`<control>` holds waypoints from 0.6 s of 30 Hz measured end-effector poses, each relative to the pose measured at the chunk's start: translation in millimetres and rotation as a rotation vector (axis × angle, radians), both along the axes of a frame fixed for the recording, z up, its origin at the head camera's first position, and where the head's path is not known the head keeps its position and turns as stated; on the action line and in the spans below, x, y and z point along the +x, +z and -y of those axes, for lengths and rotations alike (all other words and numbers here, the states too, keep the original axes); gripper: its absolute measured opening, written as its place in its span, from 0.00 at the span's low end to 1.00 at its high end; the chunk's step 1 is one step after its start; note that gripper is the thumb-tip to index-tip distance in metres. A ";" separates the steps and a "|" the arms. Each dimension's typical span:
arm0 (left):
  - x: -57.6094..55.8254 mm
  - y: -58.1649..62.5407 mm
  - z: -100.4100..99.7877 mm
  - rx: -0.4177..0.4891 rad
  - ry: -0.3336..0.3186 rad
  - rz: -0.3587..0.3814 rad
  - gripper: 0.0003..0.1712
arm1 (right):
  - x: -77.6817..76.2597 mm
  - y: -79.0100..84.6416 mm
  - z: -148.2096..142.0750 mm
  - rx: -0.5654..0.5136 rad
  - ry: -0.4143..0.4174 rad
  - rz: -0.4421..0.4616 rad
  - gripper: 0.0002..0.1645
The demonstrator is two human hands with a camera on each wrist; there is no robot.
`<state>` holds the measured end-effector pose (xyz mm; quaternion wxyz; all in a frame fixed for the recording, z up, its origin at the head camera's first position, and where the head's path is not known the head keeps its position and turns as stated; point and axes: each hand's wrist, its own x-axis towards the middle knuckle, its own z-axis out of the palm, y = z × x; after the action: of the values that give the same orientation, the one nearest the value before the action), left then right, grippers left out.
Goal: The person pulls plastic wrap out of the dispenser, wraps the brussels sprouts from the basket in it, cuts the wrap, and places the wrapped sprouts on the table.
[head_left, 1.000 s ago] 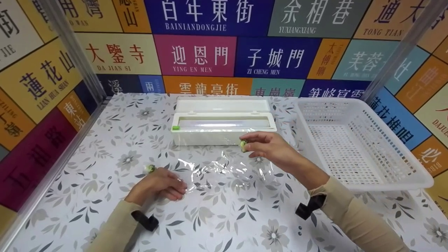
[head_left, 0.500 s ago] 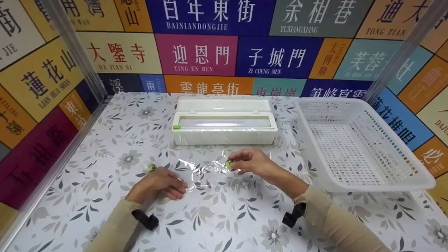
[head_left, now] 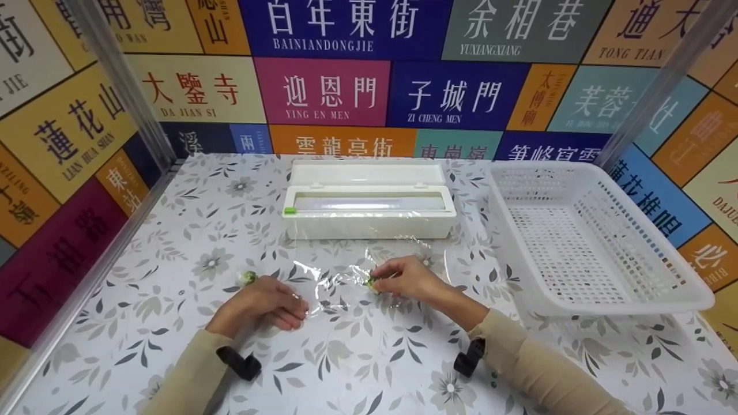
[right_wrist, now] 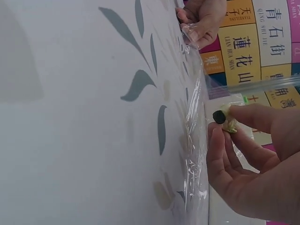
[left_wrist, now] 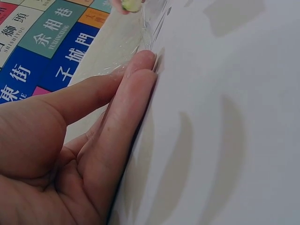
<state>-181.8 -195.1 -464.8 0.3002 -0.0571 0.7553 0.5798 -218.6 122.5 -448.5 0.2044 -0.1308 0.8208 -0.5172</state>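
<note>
- Head view: the right hand (head_left: 406, 279) has travelled left and toward the person over the last second, from in front of the film box's (head_left: 369, 226) right end to a spot over the clear film (head_left: 337, 288).
- Its thumb and fingers are clamped on a small green piece (head_left: 371, 282), which came along and now sits above the film's nearer part (whether it touches the film, I cannot tell).
- The left hand (head_left: 271, 300) looks unmoved: thumb and fingers together, pinching the film's edge, as the right wrist view also suggests.
- A second green piece (head_left: 248, 278) stays on the counter (head_left: 334, 374), just beside the left hand.
- The film box keeps its place at the back, lid (head_left: 369, 172) raised, the film drawn out toward the person; the basket (head_left: 628, 308) on the right has not shifted either.
- For the work in hand, I judge this a placing step in progress: the held piece has been brought to the film but not released, while the left hand seems to steady the film's edge.
</note>
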 end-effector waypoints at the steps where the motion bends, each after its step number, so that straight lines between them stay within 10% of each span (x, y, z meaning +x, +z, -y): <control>1: 0.2 -0.4 0.5 0.004 -0.004 -0.005 0.12 | 0.4 -1.4 0.6 0.006 -0.001 -0.005 0.17; 18: 13.2 4.3 -10.3 0.033 0.151 -0.063 0.27 | 1.5 9.0 -25.4 0.066 -0.048 -0.047 0.14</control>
<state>-168.6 -184.9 -460.5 0.2326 -0.0905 0.7485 0.6144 -217.1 148.0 -439.4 0.1767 -0.1163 0.8450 -0.4912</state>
